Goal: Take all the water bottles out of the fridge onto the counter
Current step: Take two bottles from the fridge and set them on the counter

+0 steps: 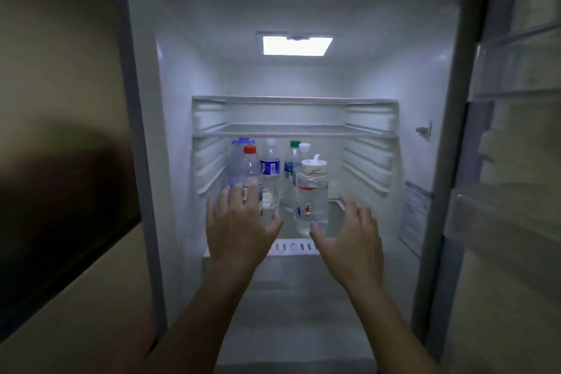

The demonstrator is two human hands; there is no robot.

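Observation:
Several clear water bottles stand together on a shelf inside the open fridge (pixel 170 161). A red-capped bottle (pixel 250 165) stands at the front left, a large blue-capped one (pixel 238 158) behind it. A blue-labelled bottle (pixel 270 173) and a green-capped bottle (pixel 292 167) stand further back. A wide white-lidded bottle (pixel 313 200) is nearest, at the front right. My left hand (pixel 239 228) is open, fingers spread in front of the red-capped bottle. My right hand (pixel 352 237) is open just right of the white-lidded bottle, its thumb close to the bottle's base. Neither hand holds anything.
A bare glass shelf (pixel 294 130) sits above the bottles. The fridge door (pixel 516 161) with its bins stands open on the right. A beige wall or cabinet side (pixel 60 100) borders the fridge on the left. The lower fridge floor (pixel 297 297) lies below my forearms.

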